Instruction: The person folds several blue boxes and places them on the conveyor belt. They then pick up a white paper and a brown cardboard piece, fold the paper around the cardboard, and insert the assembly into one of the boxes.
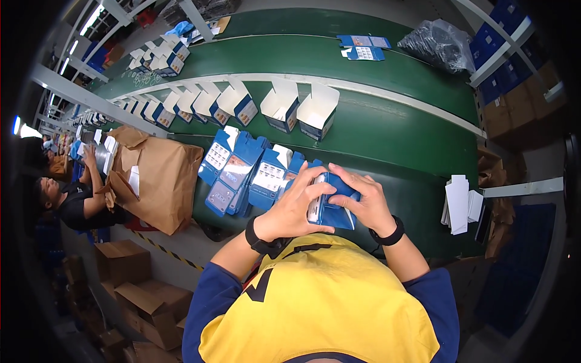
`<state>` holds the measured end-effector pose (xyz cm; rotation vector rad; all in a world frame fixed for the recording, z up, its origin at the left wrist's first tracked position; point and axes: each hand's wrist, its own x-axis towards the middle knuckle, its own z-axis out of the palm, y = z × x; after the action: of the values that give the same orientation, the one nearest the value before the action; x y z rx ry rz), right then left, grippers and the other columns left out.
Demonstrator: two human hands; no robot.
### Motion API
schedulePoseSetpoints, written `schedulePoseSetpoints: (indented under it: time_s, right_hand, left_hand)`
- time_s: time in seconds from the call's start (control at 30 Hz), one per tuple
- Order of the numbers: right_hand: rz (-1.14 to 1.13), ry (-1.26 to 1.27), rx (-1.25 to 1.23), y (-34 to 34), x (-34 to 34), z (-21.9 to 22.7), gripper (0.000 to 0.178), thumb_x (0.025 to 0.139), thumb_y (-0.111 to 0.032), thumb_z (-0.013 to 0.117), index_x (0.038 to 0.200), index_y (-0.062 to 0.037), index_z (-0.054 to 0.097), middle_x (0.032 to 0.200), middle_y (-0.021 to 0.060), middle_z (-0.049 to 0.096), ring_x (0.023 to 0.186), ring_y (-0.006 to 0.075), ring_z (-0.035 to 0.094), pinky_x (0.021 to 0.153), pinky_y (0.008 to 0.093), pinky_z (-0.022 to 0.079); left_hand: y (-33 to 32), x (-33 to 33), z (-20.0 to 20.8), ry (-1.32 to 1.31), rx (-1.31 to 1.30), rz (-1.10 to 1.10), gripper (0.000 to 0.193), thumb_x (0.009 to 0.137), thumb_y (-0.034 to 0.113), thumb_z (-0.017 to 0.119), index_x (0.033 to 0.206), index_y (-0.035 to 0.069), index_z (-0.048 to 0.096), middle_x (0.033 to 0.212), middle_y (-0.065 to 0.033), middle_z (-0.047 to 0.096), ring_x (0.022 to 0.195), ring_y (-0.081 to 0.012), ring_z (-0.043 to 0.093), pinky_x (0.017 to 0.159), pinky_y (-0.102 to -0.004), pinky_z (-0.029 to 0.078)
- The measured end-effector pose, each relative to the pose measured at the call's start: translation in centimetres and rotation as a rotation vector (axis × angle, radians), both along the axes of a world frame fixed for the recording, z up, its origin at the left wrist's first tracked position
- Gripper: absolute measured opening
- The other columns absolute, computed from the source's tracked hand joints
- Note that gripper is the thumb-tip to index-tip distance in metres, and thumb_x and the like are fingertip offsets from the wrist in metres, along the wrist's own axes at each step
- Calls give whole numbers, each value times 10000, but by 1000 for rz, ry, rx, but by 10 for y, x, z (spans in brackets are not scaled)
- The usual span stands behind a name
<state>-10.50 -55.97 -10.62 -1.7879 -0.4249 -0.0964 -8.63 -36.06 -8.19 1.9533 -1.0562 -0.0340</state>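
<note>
A small blue and white cardboard box (336, 216) is between my hands, close to my body at the near edge of the green work surface. My left hand (289, 209) grips its left side, fingers bent over the top. My right hand (367, 199) holds the right side, with the thumb pressed against the blue top panels. The fingers hide part of the box. Just left lie two piles of flattened blue and white cartons (233, 175), the nearer pile (267, 176) partly behind my left hand. Beyond my hands stand two upright boxes (317, 114) with white flaps raised.
A row of open boxes (209, 107) runs leftward along the green conveyor (387, 124). White card strips (457, 202) lie at right. A large brown paper bag (160, 178) stands left, near a co-worker (75, 202). Flat cartons (364, 47) and a plastic bag (437, 45) sit far off.
</note>
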Motion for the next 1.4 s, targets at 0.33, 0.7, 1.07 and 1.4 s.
schedulePoseSetpoints:
  time_s: [0.33,0.7,1.07,1.4]
  right_hand:
    - [51,295,504,-5,-10,-1,627,891,-381,553,1406,-105,329,1226,124,560,1107,231,539,1042,344,271]
    - [-77,40,540,-12,-12,-10,755,945,-511,336,1471,-68,25,1481,165,186,1347,249,236,1095,384,198]
    - [32,902,918,-75,-11,-65,864,803,-59,649,1476,-115,110,1372,135,362,1230,230,414,1001,352,363]
    - [-85,-47,-104,-83,-6,-79,268,726,-160,725,969,-88,636,1325,170,420,1128,301,509,888,344,454]
  left_hand:
    - [-8,-4,-4,15,-45,-21,954,569,316,866,1316,102,314,1310,-193,375,1256,-370,363,1088,-553,179]
    - [-43,-3,-23,337,-193,77,1037,610,295,837,1398,39,214,1430,-198,285,1365,-352,233,1091,-542,174]
    - [-24,14,-103,-690,200,-246,515,735,110,683,1149,352,498,1419,52,352,1376,-256,231,1074,-616,202]
    - [-15,30,-116,-871,280,-367,596,737,84,652,1195,433,499,1414,42,346,1391,-267,177,1022,-702,158]
